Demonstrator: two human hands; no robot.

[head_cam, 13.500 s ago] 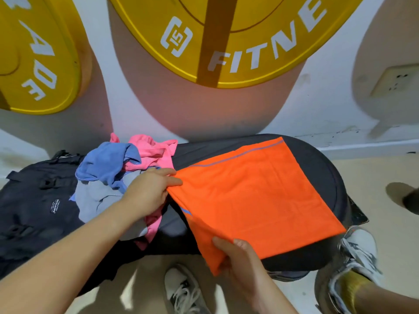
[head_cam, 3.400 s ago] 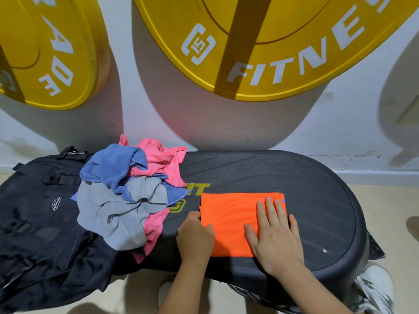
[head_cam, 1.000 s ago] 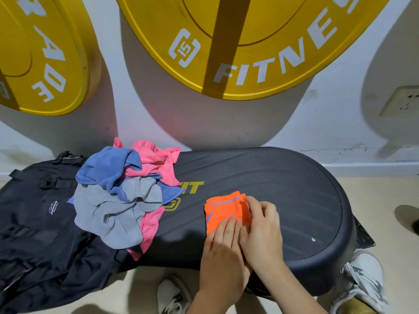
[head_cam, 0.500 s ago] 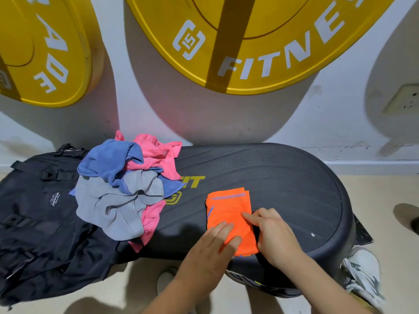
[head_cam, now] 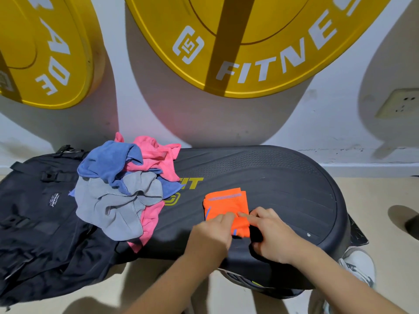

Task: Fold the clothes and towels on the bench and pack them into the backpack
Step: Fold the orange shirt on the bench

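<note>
At the middle of the bench (head_cam: 283, 175), toward 5 o'clock, the orange cloth (head_cam: 226, 203) has been brought down from a wide sheet that covered the right half of the seat to a small, narrow packet, with its striped hem at 12 o'clock. Over the last half second the left hand (head_cam: 210, 234) has been drawn in from 7 o'clock onto the packet's near end. It is blurred, its fingers are bent onto the fabric, and whether anything is pinched cannot be told. The right hand (head_cam: 273, 237) is set at 4 o'clock of the packet. Its forefinger is laid straight on the cloth beside the left fingertips, the other fingers are loosely curled, and nothing is gripped so far as can be seen. Folding of this first piece is judged to be nearly done, and nothing has yet been packed.

At 12 o'clock a white wall (head_cam: 181, 114) is fronted by a large yellow weight plate (head_cam: 283, 30) and, at 10 o'clock, a smaller plate (head_cam: 45, 53). The bench is a black ribbed oval with yellow lettering. A black backpack (head_cam: 34, 227) is slumped at its 9 o'clock end, and an unfolded heap (head_cam: 113, 200) of grey, blue and pink cloths is draped across both. A white shoe (head_cam: 358, 266) is seen at 4 o'clock on the beige floor (head_cam: 381, 196), and a socket (head_cam: 401, 105) at 2 o'clock
</note>
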